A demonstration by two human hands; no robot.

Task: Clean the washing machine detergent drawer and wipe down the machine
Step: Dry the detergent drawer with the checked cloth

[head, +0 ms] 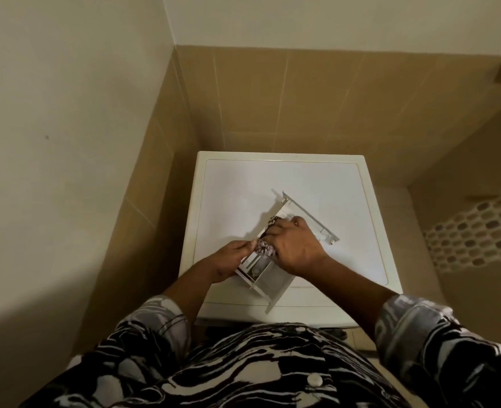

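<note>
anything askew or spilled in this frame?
No spill visible. The detergent drawer lies out of its slot, diagonal on the washing machine top, which fits cleaning: the left hand holds its side, the right hand presses a patterned cloth inside. Nothing looks damaged.

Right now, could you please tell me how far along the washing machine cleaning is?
Done: the drawer is out and lies on the machine's top. In hand: the left hand steadies it while the right hand presses a patterned cloth inside. Left: wiping the machine, refitting the drawer.
</note>
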